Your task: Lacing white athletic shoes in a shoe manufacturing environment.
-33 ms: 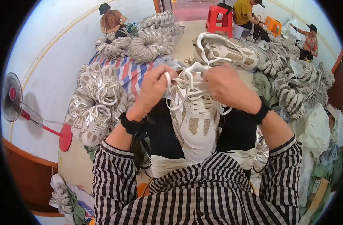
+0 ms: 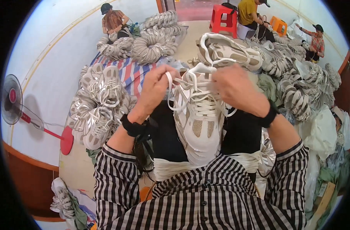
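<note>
A beige and white sneaker (image 2: 202, 132) points its toe toward me, on top of similar shoe uppers stacked between my black-clad legs. White laces (image 2: 204, 105) criss-cross its front and end in loose loops at both sides. My left hand (image 2: 155, 87) is closed, pinching a white shoelace (image 2: 170, 86) beside the shoe's collar. Over the other side of the collar, my right hand (image 2: 238, 90) is curled closed where a lace runs into it; its fingertips are hidden and slightly blurred. A bundle of white laces (image 2: 171, 168) lies across my lap.
Another sneaker (image 2: 232, 51) lies just beyond. Stacked shoes (image 2: 100, 103) stand at left on a striped sheet (image 2: 132, 76), beside a red fan (image 2: 14, 96). More shoe bundles (image 2: 297, 92) and plastic bags lie at right. Three people sit farther back near a red stool (image 2: 224, 21).
My right hand has shifted slightly to the right, away from the collar. The left hand and its lace loop have moved a little to the left.
</note>
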`<state>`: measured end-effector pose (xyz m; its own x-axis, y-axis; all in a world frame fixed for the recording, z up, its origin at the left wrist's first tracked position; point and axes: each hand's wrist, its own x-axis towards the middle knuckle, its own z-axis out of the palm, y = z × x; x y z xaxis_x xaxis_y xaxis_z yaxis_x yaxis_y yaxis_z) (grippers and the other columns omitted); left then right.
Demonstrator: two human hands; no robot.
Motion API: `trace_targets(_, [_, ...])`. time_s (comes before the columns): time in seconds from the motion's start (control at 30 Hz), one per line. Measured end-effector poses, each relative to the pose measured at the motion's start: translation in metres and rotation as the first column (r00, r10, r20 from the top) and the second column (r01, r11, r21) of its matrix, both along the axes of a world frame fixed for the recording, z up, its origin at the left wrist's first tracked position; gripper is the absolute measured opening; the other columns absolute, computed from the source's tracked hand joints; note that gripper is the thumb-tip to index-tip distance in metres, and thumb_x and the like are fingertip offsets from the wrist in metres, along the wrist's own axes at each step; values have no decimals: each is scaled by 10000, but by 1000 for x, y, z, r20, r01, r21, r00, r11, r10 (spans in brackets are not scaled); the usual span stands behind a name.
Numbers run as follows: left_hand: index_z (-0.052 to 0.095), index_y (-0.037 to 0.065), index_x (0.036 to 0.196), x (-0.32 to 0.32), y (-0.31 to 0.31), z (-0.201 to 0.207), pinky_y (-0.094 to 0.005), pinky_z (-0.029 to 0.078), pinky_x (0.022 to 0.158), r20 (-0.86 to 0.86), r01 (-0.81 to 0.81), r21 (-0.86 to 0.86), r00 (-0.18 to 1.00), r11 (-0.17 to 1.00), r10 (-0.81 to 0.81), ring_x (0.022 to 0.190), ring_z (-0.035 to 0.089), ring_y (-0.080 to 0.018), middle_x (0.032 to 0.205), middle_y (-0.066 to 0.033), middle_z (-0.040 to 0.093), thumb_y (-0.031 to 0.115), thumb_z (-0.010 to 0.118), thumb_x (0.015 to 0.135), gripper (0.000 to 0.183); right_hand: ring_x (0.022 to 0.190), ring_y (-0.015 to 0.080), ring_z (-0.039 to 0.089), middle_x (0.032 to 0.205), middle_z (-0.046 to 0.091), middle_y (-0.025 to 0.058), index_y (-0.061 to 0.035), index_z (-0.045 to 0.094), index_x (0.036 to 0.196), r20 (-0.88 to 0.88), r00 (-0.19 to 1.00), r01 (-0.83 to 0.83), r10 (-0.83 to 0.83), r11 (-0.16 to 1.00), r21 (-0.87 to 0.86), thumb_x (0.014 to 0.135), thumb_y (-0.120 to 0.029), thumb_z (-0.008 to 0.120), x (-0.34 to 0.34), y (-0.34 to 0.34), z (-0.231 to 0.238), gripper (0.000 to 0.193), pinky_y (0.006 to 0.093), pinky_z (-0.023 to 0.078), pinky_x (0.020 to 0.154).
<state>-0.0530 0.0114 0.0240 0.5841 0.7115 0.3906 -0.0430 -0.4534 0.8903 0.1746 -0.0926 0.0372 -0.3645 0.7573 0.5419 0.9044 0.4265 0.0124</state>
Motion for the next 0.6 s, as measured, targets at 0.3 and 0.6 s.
trace_targets(0.3, [610,13,902,9,-5,-2,-236,456,715,-142,110,68,985,992,-100,784,538,-89,908,-16,610,105,549,861,118,785,363,571,756,583,147,-43,519,742,29,882,472,-471,882,-21,741,-65,515,126,-56,-24,23,457,424,701])
trace_targets(0.6, [571,30,824,12,-9,11,-271,435,654,-297,170,341,952,924,-66,790,536,-123,875,-16,564,16,623,742,97,815,312,611,891,639,145,-12,610,949,-213,849,428,-483,866,-257,828,-116,579,123,-54,-48,162,394,471,714])
